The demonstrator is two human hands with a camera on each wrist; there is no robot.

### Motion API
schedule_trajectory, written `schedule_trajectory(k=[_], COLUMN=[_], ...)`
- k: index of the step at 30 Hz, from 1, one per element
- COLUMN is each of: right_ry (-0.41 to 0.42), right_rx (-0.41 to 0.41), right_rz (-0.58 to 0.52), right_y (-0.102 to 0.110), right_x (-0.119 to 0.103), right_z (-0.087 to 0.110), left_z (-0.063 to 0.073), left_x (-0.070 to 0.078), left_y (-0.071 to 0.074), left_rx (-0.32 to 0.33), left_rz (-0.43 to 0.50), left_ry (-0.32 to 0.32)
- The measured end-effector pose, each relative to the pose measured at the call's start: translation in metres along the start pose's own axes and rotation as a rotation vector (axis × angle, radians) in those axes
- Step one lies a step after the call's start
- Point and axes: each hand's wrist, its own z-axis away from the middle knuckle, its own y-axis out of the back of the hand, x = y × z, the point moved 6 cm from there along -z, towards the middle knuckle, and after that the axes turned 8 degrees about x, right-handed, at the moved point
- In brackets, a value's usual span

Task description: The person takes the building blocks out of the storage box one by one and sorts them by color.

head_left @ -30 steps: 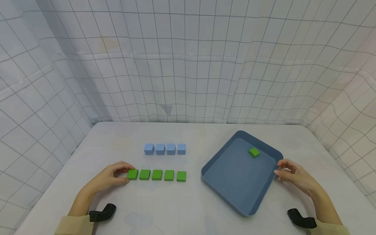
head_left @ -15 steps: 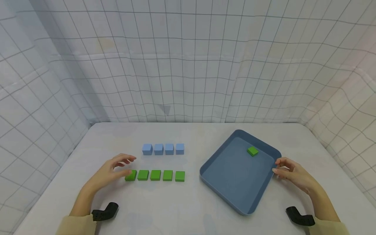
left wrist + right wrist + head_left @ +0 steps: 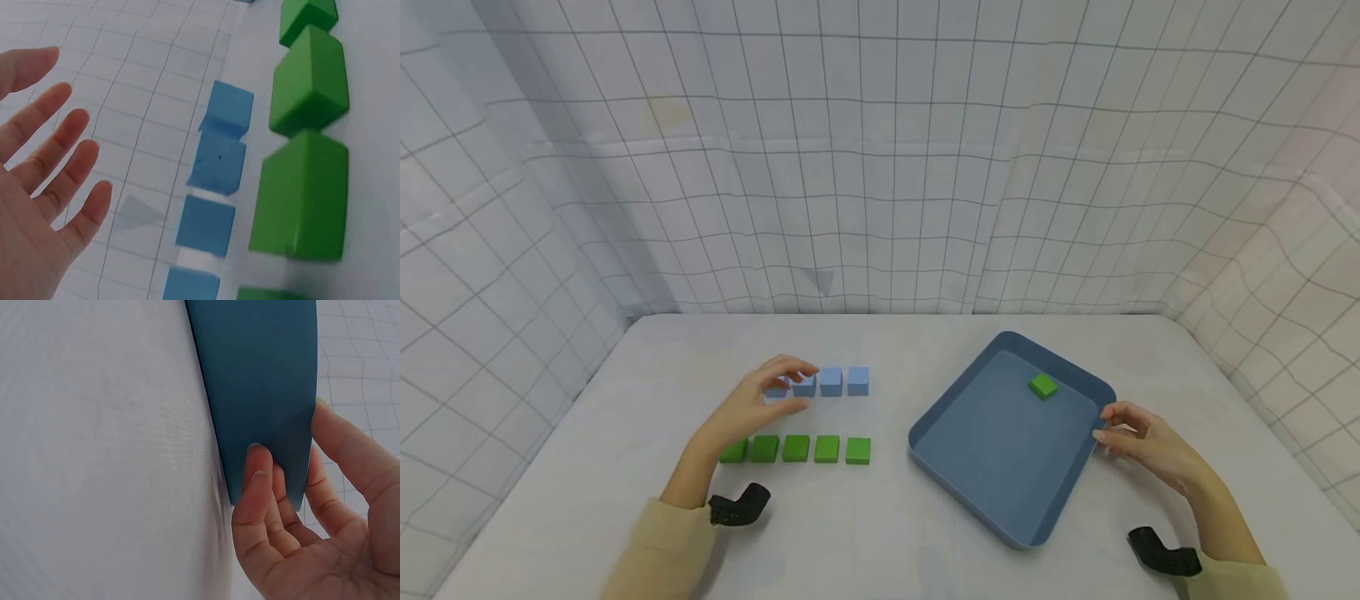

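My left hand [image 3: 760,402] hovers over the left part of a row of blue blocks [image 3: 831,382], its fingers spread and holding nothing. In the head view it partly covers the two leftmost blue blocks. Nearer me lies a row of green blocks [image 3: 796,448], the leftmost partly behind my left wrist. The left wrist view has my left hand [image 3: 47,169] apart from the blue blocks [image 3: 206,225] and green blocks [image 3: 303,194]. On the right, my right hand [image 3: 1150,442] holds the edge of a blue-grey tray [image 3: 1078,471], fingers curled against the outer wall [image 3: 262,375] and thumb at the rim.
Inside the tray, towards its far corner, sits one green block [image 3: 1042,387]. A white table [image 3: 850,533] bears everything, and a white grid-patterned curtain [image 3: 880,167] stands behind it and along both sides.
My left hand has left the leftmost green block and moved forward and right to above the blue blocks. My right hand stays at the tray's edge.
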Motion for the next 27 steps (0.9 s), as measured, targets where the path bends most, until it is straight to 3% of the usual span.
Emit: schedule_trajectory(k=[5, 9, 12, 14, 21, 27], right_ry=[0.004, 0.006, 0.008, 0.008, 0.020, 0.022], right_rx=[-0.001, -0.005, -0.005, -0.004, -0.007, -0.003], right_rz=[0.002, -0.009, -0.011, -0.014, -0.019, -0.008], right_y=[0.000, 0.000, 0.000, 0.000, 0.000, 0.000], right_x=[0.001, 0.001, 0.001, 0.000, 0.000, 0.000], right_z=[0.000, 0.000, 0.000, 0.000, 0.000, 0.000], left_z=[-0.024, -0.039, -0.048, -0.055, -0.083, -0.100], left_x=[0.007, 0.032, 0.041, 0.042, 0.027, 0.034], left_y=[-0.021, -0.036, -0.047, -0.056, -0.094, -0.119], left_rx=[-0.011, -0.033, -0.045, -0.050, -0.072, -0.105], left_rz=[0.042, 0.085, 0.109, 0.127, 0.182, 0.181], left_ry=[-0.003, -0.023, -0.041, -0.047, -0.089, -0.111])
